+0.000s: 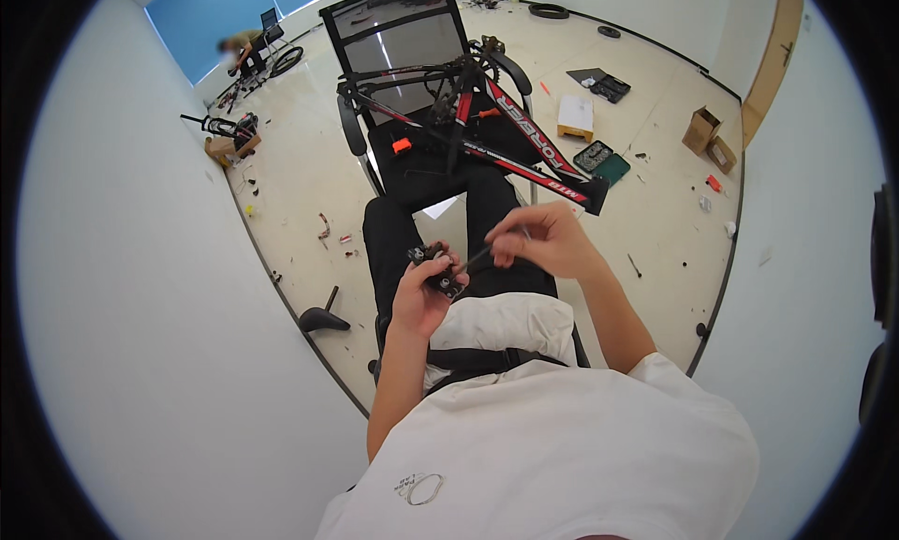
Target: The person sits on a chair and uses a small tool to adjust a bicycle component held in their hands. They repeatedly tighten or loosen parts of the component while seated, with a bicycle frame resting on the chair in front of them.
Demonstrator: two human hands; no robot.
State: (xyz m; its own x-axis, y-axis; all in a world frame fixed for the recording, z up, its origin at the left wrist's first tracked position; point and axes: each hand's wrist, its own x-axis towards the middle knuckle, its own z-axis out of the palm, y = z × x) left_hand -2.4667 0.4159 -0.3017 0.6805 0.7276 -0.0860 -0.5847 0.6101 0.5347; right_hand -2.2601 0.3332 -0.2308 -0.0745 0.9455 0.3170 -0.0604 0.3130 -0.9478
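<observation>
One thin tool, tip lower-left.

Even, bright daylight filled the room where I sat, strongest from the blue window at the far left. The pale floor showed soft glare and only faint shadows. The fisheye bent the walls and blackened the frame's rim. My hands looked sharp; a distant person's face was blurred.
</observation>
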